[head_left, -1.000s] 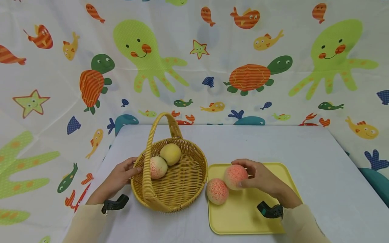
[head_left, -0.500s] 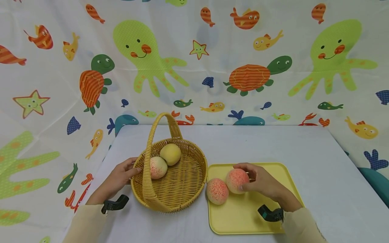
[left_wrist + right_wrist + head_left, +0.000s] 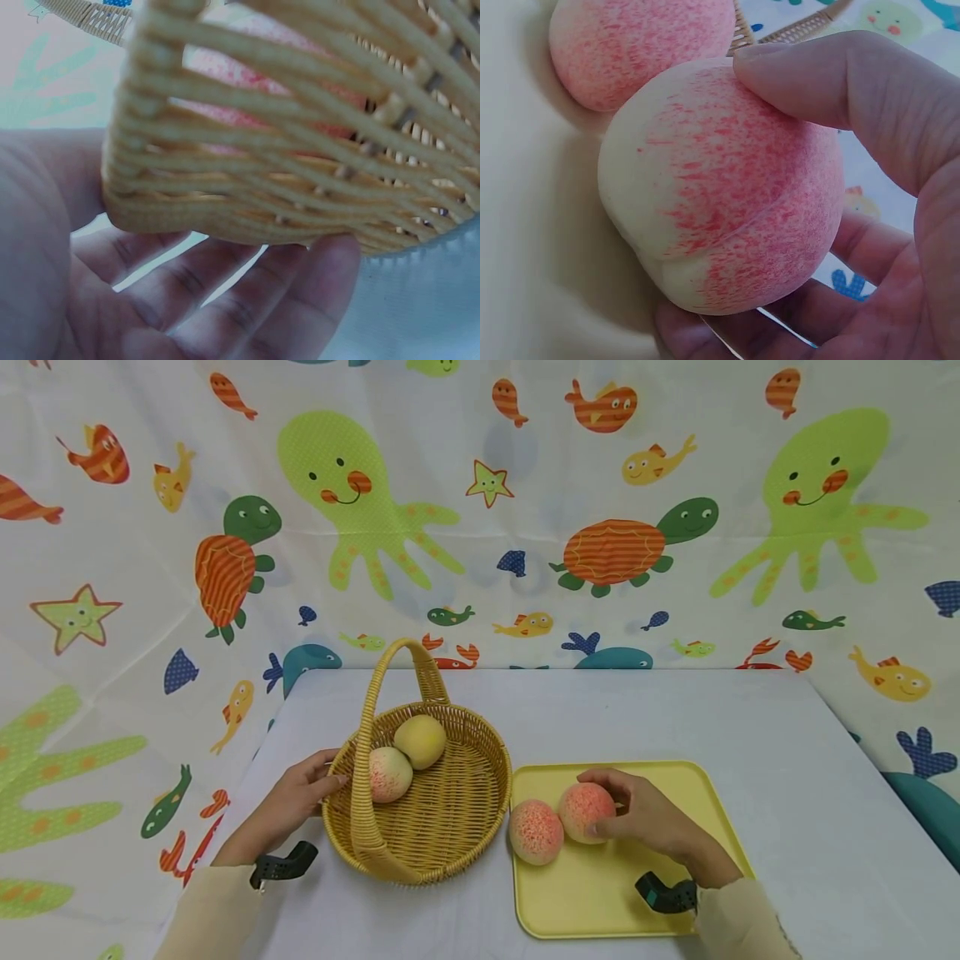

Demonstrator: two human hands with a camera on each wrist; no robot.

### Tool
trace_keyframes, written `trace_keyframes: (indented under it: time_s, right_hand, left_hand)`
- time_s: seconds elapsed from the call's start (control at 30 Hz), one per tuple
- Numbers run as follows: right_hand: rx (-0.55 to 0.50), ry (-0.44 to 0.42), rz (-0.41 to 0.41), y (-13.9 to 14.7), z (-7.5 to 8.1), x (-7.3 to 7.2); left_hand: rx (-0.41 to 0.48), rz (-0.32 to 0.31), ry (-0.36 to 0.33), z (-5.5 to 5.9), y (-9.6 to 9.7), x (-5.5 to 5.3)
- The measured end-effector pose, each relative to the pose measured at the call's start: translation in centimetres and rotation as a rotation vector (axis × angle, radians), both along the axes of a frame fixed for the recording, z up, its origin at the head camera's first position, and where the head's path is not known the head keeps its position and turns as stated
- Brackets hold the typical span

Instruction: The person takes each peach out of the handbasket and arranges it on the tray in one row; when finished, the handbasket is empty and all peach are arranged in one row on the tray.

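My left hand (image 3: 302,792) grips the left side of a round wicker basket (image 3: 450,827), thumb over the rim and fingers along the outside, as the left wrist view shows from close up. Inside the basket lie a yellow fruit (image 3: 421,742) and a pale peach with red speckles (image 3: 391,775), partly behind the handle. My right hand (image 3: 647,810) holds a pink-and-cream peach (image 3: 720,187) between thumb and fingers, low over a yellow tray (image 3: 600,902). Just left of it, a second pink peach (image 3: 536,832) sits on the tray near its left edge.
The basket's tall arched handle (image 3: 366,752) rises over its left part. Basket and tray stand close side by side on a white-covered table (image 3: 675,714). Behind and to the left hangs a cloth (image 3: 480,568) printed with sea animals.
My right hand and its peach have come down a little toward the tray and nearer to me. The left hand and the basket have stayed in place.
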State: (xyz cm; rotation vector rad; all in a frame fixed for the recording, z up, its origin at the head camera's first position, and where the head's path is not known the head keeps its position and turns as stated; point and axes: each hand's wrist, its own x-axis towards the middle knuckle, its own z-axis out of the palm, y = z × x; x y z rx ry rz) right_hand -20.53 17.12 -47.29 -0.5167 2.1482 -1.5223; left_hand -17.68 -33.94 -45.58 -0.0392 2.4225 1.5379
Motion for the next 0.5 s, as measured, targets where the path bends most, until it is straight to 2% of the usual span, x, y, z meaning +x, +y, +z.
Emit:
trace_keyframes:
  time_s: [0.5]
  right_hand:
    - [0.031,-0.027,-0.024,0.2,-0.58,0.32]
  left_hand:
    - [0.015,-0.004,-0.006,-0.03,-0.1,-0.05]
